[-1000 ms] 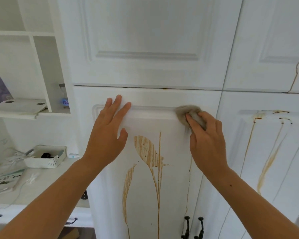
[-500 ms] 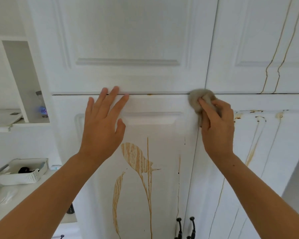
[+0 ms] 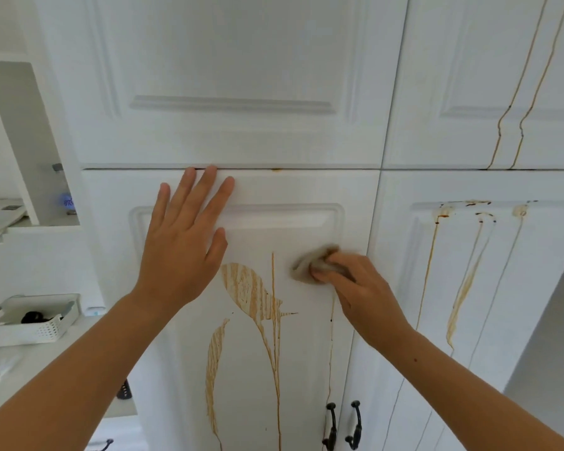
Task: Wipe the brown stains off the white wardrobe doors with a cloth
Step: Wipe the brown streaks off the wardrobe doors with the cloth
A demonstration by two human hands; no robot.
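Item: lower wardrobe door (image 3: 303, 369), brown stains (image 3: 249, 292) mid-panel. Your right hand (image 3: 368, 294) is gripping the balled cloth (image 3: 310, 266) against it, just right of them. Your left hand (image 3: 179, 255), spread flat and empty, is bracing the door. Advice: firm leftward strokes across the streaks.

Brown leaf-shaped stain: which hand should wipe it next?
Right hand: it grips the cloth, pressed on the door just right of the stain. The left hand lies flat on the door, holding nothing.

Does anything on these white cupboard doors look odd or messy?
Yes. The white wardrobe doors are marred: a broad streaky brown patch on the lower left door, thin brown drip lines down both right doors.
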